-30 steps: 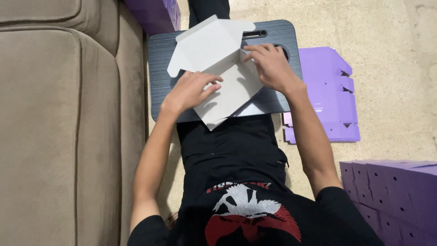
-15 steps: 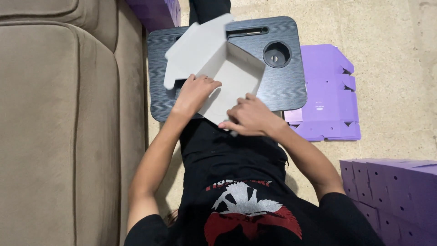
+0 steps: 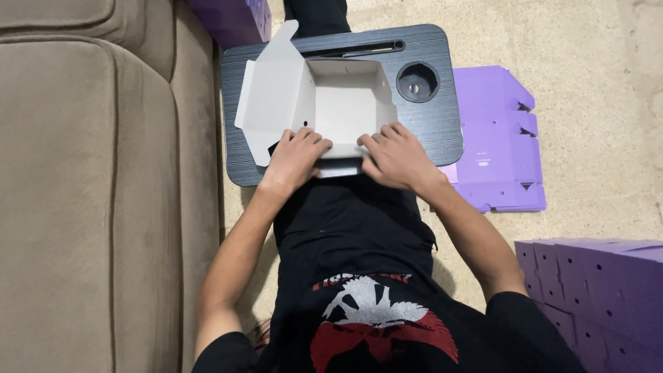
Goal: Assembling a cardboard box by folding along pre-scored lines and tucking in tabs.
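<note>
Both hands pressed on near wall of half-formed white carton.

The left hand and right hand lay flat, fingers together, holding down the carton wall on the lap tray. Beyond the fingertips, the open side faced up; long axis ran left-right, lid flap leftward. Uneven pressure risked buckling that wall or springing the side flaps.

This looks like a home living room used for piecework. A beige upholstered sofa fills the left of the frame, and a dark lap desk with a round cup recess sits at upper centre on a speckled stone floor. Flat purple box blanks lie right of centre, with folded purple boxes stacked at lower right.
</note>
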